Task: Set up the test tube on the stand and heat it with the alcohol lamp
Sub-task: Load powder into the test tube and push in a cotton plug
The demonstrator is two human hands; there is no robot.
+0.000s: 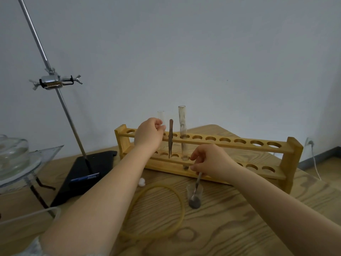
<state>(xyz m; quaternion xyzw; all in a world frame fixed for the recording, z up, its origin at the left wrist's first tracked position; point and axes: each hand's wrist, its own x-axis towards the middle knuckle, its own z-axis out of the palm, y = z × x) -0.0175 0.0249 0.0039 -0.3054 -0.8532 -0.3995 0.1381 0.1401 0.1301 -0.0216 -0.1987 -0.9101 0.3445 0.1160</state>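
A wooden test tube rack (230, 145) stands at the back of the table. Two glass test tubes stand in it: a clear one (160, 115) on the left and a taller, stained one (182, 124). My left hand (149, 133) grips the clear tube near its top. Brown tweezers (170, 137) stand in a hole between the tubes. My right hand (208, 161) holds a metal spoon (197, 185) whose tip sits in a small plastic cup (194, 195) with dark powder. The retort stand (60, 97) with its clamp (53, 82) rises at left on a black base (86, 172).
A yellowish rubber hose (166, 189) loops on the table before the rack. A cotton ball (142, 181) lies near the stand base. Glassware on a tripod with a glass plate (20, 163) sits at the far left. A wall stands behind the table.
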